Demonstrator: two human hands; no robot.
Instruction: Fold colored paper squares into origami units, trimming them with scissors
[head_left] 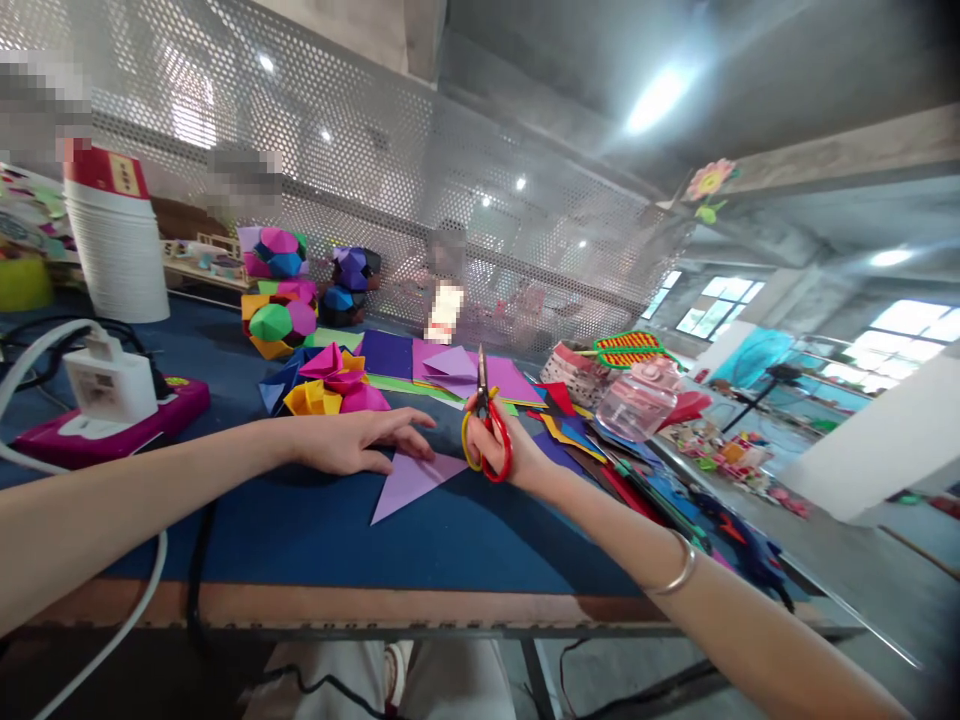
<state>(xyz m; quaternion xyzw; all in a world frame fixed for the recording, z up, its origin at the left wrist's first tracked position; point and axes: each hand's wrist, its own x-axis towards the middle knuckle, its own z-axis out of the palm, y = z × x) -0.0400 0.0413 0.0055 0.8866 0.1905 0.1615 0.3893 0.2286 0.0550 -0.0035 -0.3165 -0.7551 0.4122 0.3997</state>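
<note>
A folded light purple paper (415, 486) lies on the blue table top (315, 540). My left hand (365, 440) rests on its upper left part, fingers apart and palm down. Just right of the paper, my right hand (510, 445) grips scissors (489, 430) with red and yellow handles. Their blades point up and away, and look closed. Behind my left hand sit yellow, pink and blue folded paper shapes (330, 384). Sheets of pink and purple paper (510, 378) lie beyond the scissors.
At left are stacked paper cups (120, 240) and a magenta power strip (187, 398) with a white charger (112, 380). Folded paper balls (281, 322) stand behind. A clear pink-lidded jar (636, 402) and coloured paper strips (600, 465) are at right, before a perforated screen (345, 180).
</note>
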